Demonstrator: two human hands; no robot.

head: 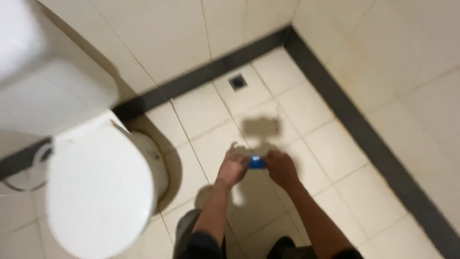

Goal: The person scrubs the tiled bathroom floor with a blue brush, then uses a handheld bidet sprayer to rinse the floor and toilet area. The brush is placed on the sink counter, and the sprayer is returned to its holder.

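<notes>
Both of my hands are held out low over the tiled floor, close together, with a small blue object [257, 162] between them. My left hand [232, 168] grips its left side and my right hand [281, 167] grips its right side. The object is mostly hidden by my fingers and blurred, so I cannot tell what it is. The shadows of my hands fall on the tiles just beyond them.
A white toilet with its lid down [98, 192] and its cistern [43, 91] fills the left side. A small square floor drain [237, 81] lies near the far wall. Dark skirting [364, 139] runs along the cream tiled walls, meeting in the corner ahead.
</notes>
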